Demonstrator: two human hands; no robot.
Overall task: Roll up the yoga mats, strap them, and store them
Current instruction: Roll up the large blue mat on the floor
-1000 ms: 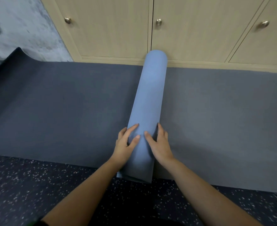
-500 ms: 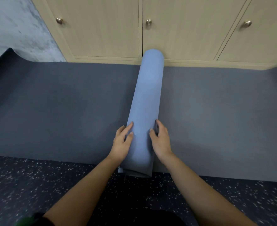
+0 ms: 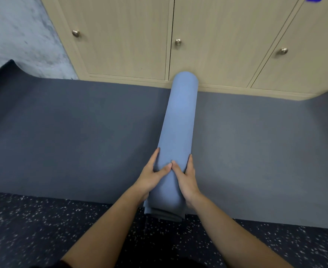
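Both hands sit over one flat dark grey yoga mat [image 3: 72, 132] below three cabinet doors [image 3: 124, 35]. I see left hand [image 3: 152, 176] and right hand [image 3: 186, 179] clasping one blue rolled yoga mat [image 3: 180, 120] lying across it, thumbs meeting on top. Three knobs [image 3: 75, 33].

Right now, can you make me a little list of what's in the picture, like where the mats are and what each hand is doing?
blue mat: rolled up, lying across the grey mat, far end at the cupboards
grey mat: spread flat on the speckled floor, far corners curling up
left hand: holds the roll near its close end, thumb on top
right hand: holds the roll's other side, thumb on top, thumbs touching
cupboards: doors closed
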